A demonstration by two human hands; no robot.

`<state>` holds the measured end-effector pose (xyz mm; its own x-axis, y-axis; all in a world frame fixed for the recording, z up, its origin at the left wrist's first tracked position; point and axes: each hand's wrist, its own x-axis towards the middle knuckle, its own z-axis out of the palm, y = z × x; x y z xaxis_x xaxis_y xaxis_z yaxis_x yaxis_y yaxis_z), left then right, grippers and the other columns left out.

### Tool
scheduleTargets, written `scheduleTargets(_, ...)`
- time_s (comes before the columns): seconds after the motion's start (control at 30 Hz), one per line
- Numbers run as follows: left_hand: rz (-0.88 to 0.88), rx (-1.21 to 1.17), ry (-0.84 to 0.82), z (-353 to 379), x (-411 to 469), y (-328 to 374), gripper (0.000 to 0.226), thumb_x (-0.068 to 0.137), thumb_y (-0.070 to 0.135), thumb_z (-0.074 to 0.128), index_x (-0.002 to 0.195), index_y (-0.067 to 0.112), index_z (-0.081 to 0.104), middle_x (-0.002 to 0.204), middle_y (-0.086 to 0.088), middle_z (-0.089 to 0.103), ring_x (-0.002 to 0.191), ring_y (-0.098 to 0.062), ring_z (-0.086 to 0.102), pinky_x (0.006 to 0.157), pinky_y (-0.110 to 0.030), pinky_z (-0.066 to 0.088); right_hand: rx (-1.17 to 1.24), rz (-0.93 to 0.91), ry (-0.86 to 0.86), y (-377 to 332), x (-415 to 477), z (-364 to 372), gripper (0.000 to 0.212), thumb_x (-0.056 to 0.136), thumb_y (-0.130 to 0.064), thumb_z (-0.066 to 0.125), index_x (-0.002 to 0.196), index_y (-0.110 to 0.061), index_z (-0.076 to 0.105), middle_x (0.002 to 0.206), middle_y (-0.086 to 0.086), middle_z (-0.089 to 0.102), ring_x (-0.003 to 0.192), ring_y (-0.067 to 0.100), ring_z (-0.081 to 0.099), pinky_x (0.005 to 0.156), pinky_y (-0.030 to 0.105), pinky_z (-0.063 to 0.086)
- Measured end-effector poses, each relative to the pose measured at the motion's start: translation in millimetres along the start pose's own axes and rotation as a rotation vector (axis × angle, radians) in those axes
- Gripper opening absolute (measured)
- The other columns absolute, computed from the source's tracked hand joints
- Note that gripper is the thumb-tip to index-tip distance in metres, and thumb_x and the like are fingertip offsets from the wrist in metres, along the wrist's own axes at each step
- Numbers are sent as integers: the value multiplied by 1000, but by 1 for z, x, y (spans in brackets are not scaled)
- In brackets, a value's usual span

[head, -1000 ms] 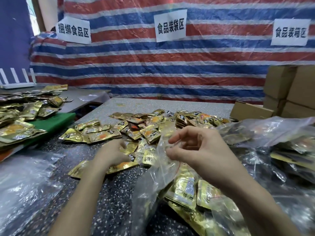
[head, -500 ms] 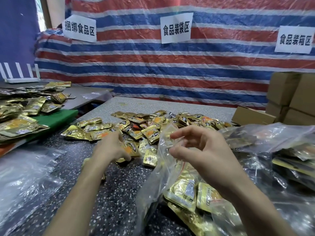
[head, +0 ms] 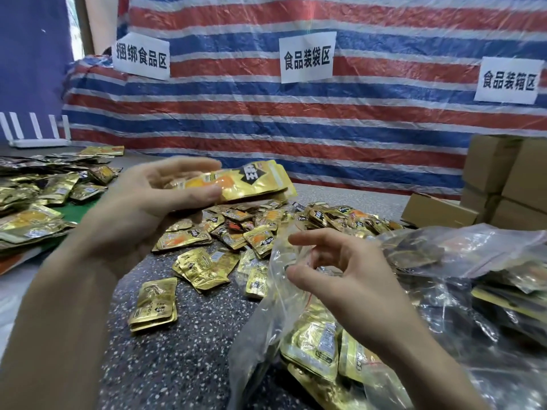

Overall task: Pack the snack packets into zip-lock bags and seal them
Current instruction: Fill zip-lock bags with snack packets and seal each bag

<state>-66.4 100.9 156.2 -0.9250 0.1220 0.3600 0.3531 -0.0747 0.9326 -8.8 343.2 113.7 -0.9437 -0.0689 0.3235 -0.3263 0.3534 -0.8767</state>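
The left hand (head: 165,199) is up above the speckled surface (head: 183,365), palm turned inward, its grip closed on a small stack of gold snack packets (head: 254,182): thumb under the near end, fingers curled over the top, the far end of the stack jutting out to the right. The right hand (head: 343,282) sits lower and nearer, its grip pinching the upper rim of a clear zip-lock bag (head: 263,329) between thumb and curled fingers, with the index finger stretched out toward the left. That bag stands slumped on the surface with its mouth up and already has gold packets in its lower part. A loose pile of packets (head: 236,232) lies spread on the surface beyond and between both hands. Filled clear bags (head: 473,253) are heaped at the right, with cardboard boxes (head: 503,184) behind them. More packets (head: 38,202) cover a neighbouring surface at the left, and a red, white and blue striped tarp (head: 296,128) with paper signs hangs behind.
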Motion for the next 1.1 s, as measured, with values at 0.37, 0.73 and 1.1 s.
scheduleTargets(0.37, 213, 359, -25, 8, -23, 23, 72, 37, 47, 93, 104, 36, 70, 108, 9, 72, 93, -13, 71, 65, -31, 59, -30, -46, -44, -8, 1, 10, 36, 71, -13, 84, 103, -21, 70, 86, -2, 72, 75, 16, 69, 70, 41, 59)
scheduleTargets(0.73, 305, 801, -15, 12, -29, 24, 70, 38, 55, 86, 102, 50, 59, 103, 31, 63, 87, 11, 61, 77, -32, 49, -235, -17, 4, -7, 2, 13, 84, 69, -27, 89, 142, -32, 49, 83, -10, 66, 77, 2, 66, 66, 24, 55)
scheduleTargets(1.1, 10, 736, -348, 42, -22, 7, 72, 63, 15, 90, 118, 39, 49, 109, 13, 62, 98, 1, 63, 85, -22, 54, -257, -247, -77, -12, -3, 30, 78, 72, -21, 86, 139, -32, 50, 102, -24, 62, 91, -2, 63, 81, 21, 53)
